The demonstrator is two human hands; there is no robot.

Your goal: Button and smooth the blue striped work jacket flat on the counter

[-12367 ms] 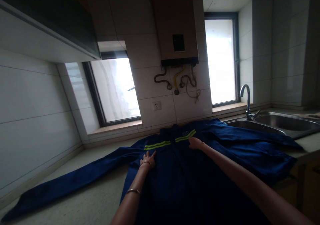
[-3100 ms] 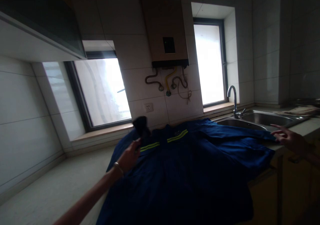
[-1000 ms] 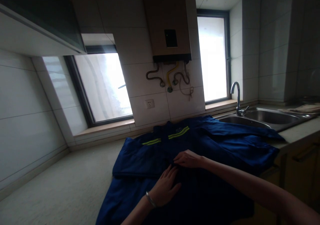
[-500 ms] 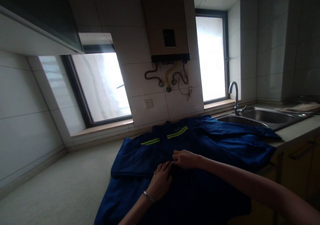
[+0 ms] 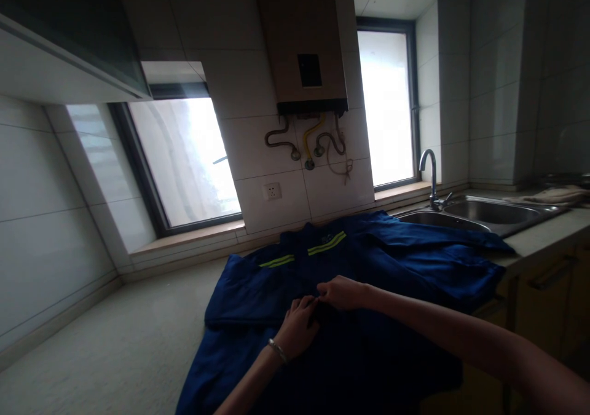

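A dark blue work jacket (image 5: 249, 292) with yellow-green stripes across the chest lies spread on the counter, its collar toward the wall. One sleeve stretches right toward the sink; the other is folded over the left side. My left hand (image 5: 299, 329), with a silver bangle at the wrist, is closed on the front of the jacket near its middle. Beside it, fingertips almost touching, my right hand (image 5: 341, 293) pinches the jacket's front edge. Whatever small part lies between the fingertips is too dark to make out.
The pale countertop (image 5: 138, 316) extends to the left. At the right are a steel double sink (image 5: 493, 212) and a curved tap (image 5: 432, 175). A water heater (image 5: 304, 46) with pipes hangs on the tiled wall between two windows. A cabinet (image 5: 69, 46) overhangs the upper left.
My right hand's fingers have curled in tighter and dipped slightly toward the left hand. Both hands stay at the same spot on the jacket. The view has shifted slightly.
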